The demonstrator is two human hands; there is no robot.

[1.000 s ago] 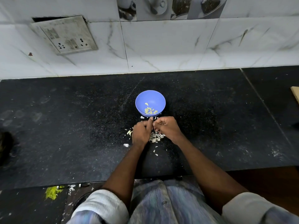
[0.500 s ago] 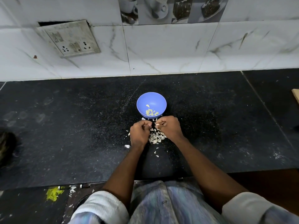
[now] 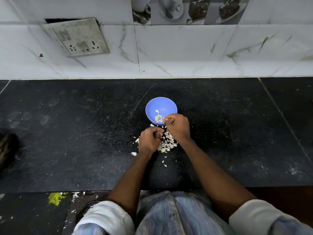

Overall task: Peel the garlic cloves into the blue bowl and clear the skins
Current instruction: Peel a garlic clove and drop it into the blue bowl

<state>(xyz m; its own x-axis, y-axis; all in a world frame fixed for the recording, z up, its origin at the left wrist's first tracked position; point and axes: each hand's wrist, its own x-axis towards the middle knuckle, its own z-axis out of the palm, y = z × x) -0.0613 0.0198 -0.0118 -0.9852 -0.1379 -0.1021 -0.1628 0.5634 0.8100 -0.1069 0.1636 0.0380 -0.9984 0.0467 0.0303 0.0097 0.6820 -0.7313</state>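
My right hand (image 3: 177,127) pinched a clove (image 3: 166,119) over the bowl (image 3: 160,103) rim; an early release risked dropping it among skins (image 3: 166,143); left hand (image 3: 149,141) stayed curled, contents unclear

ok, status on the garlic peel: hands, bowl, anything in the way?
Right hand over bowl rim, pinching a small pale piece. Left hand curled, pinching a scrap. Blue bowl holds peeled cloves. Skins piled between hands, uncleared.

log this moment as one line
right hand: over blue bowl rim, pinching clove | left hand: curled by skins pile | skins uncleared
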